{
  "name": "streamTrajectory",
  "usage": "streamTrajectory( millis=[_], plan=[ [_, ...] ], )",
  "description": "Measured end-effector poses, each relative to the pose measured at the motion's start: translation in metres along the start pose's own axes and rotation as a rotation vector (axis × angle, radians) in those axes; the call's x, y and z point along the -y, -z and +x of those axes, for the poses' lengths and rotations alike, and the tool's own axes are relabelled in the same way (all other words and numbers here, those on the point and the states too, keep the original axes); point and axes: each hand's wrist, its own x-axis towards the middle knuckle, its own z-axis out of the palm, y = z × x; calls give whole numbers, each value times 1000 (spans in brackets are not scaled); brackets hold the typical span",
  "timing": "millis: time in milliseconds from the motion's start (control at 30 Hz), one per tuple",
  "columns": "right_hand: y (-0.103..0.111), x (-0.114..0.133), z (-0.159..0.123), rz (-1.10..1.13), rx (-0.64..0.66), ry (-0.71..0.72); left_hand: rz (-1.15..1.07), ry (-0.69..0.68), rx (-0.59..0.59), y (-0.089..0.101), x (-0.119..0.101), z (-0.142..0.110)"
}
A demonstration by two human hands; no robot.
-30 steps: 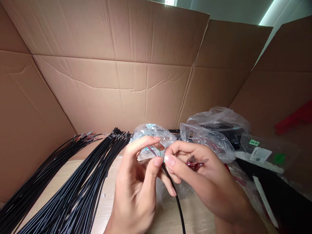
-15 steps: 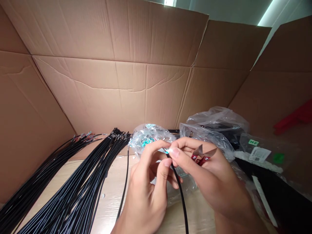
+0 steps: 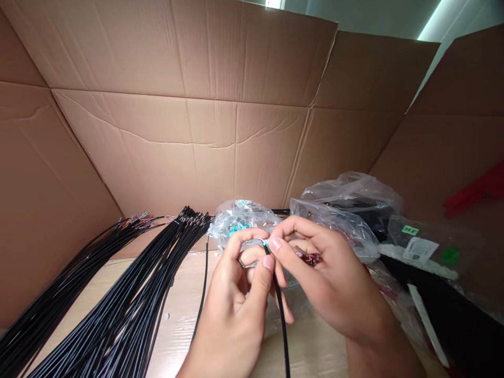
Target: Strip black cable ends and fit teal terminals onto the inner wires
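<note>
The left hand (image 3: 232,310) and right hand (image 3: 331,283) are drawn close together, fingers curled, their tips meeting in front of the body. The left thumb and forefinger pinch a black cable (image 3: 280,310) close to its bared end, where fine coloured wires (image 3: 264,244) show; the right thumb and forefinger close on that same end from the other side. The cable sits between the hands, its long axis running almost straight down from the fingertips towards the person, lying nearer the left thumb. The right hand's lower fingers curl around red-handled snips (image 3: 311,258), mostly hidden. Behind the hands lies a clear plastic bag (image 3: 240,218); further right is another (image 3: 334,226). Left of the hands, bundles of black cables (image 3: 137,273) fan across the worktop (image 3: 173,310), backed by a cardboard sheet (image 3: 177,152).
</note>
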Motion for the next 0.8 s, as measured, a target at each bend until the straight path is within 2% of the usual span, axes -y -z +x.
streamTrajectory(
  millis=[100, 233, 400, 467, 567, 800],
  plan=[
    [7, -1, 2, -129, 27, 72, -20, 56, 40, 5, -8, -1],
    [20, -5, -2, -234, 62, 208, -117, 92, 148, 15, -12, -1],
    [31, -2, -9, -474, -7, 266, -218, 115, 251, 30, -12, 1],
    [34, 0, -8, -599, -14, 347, -242, 104, 287, 34, -12, 1],
    [38, 0, -5, -699, -33, 460, -259, 93, 314, 36, -13, 1],
    [42, 0, -8, -787, -47, 565, -256, 106, 338, 38, -12, 1]
  ],
)
